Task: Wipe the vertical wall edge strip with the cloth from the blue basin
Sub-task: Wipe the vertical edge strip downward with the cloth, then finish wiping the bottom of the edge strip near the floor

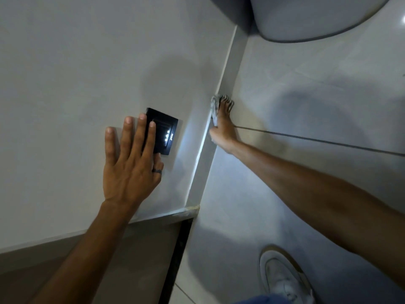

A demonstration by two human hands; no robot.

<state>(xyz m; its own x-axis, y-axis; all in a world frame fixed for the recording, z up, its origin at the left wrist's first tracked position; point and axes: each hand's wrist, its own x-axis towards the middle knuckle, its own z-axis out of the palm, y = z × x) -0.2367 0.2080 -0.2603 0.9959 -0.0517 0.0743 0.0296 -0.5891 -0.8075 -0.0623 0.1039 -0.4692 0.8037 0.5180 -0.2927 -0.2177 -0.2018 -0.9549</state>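
The wall edge strip is a pale grey corner band running from the floor at lower middle up toward the top of the view. My right hand reaches along the tiled side and presses a grey striped cloth against the strip about halfway up. The cloth bunches under my fingers and pokes out past the fingertips. My left hand lies flat on the white wall left of the strip, fingers spread, fingertips overlapping a black switch plate. A dark ring sits on one finger. The blue basin is out of view.
The black switch plate has small lit white indicators. A large grey rounded fixture hangs at the top right. My white shoe stands on the tiled floor at lower right. A dark floor gap runs below the strip's base.
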